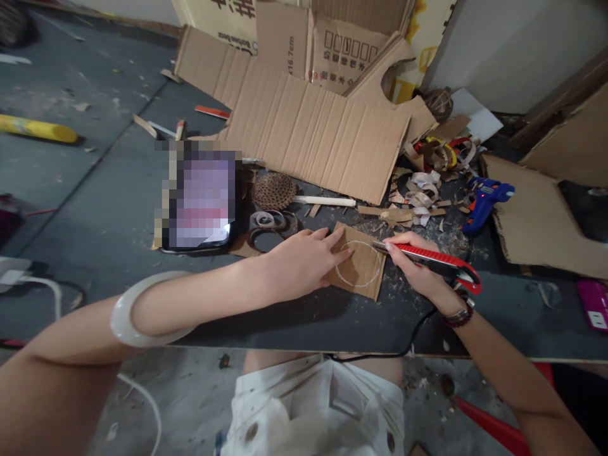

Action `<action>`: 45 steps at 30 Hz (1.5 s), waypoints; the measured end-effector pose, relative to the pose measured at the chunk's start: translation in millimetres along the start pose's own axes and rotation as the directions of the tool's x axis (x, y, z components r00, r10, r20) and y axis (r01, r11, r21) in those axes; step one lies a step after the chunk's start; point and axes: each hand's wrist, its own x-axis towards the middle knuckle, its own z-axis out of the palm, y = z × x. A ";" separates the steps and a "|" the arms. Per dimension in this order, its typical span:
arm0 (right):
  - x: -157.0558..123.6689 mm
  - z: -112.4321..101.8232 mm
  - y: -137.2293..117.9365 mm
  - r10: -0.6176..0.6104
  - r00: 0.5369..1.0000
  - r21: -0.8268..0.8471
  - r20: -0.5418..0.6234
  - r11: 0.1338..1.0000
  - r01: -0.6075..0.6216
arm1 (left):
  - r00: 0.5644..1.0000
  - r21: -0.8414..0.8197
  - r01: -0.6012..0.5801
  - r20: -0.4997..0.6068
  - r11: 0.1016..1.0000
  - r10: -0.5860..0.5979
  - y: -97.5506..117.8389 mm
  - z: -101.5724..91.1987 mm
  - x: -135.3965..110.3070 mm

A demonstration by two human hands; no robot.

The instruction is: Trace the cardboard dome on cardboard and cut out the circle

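Note:
A small piece of cardboard (358, 266) lies on the dark tabletop with a white circle drawn on it. Across its left part rests my left hand (308, 259), fingers stretched out and pressing it flat. My right hand (413, 259) is closed around a red box cutter (434, 256), whose tip meets the upper right of the circle outline. Just behind the piece lies a round coil of corrugated cardboard (273, 191) with a white stick (325, 201) beside it.
A large corrugated sheet (313, 133) leans at the back. Paper scraps (422, 190) and a blue glue gun (487, 199) lie to the right. A phone (204, 199) stands at left, a yellow tube (38, 128) farther left. A black cable (413, 339) crosses the front edge.

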 end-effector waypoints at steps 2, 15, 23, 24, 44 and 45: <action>0.2 0.0 -0.5 -0.021 1.000 -0.002 -0.001 1.000 0.021 | 0.998 0.048 -0.015 0.069 0.999 0.012 0.1 -1.0 0.8; 1.9 3.4 -4.1 -0.030 0.999 -0.007 0.030 1.000 0.030 | 0.997 0.085 -0.008 0.071 0.996 0.002 1.9 -0.6 1.2; 4.5 -3.7 4.7 0.141 0.984 0.097 0.109 0.984 -0.152 | 0.998 0.089 -0.009 0.060 0.996 0.004 1.9 2.0 2.0; 4.6 -3.8 6.0 0.153 0.982 0.122 0.113 0.978 -0.167 | 0.998 0.084 -0.010 0.056 0.996 0.005 1.8 2.1 2.2; 2.4 -5.6 5.8 0.084 0.991 0.106 0.107 0.990 -0.095 | 0.998 0.099 -0.003 0.062 0.995 -0.003 2.1 2.2 1.1; 2.3 -5.7 3.7 0.052 0.994 0.078 0.100 0.995 -0.060 | 0.998 0.097 -0.002 0.062 0.995 -0.004 2.0 2.3 0.9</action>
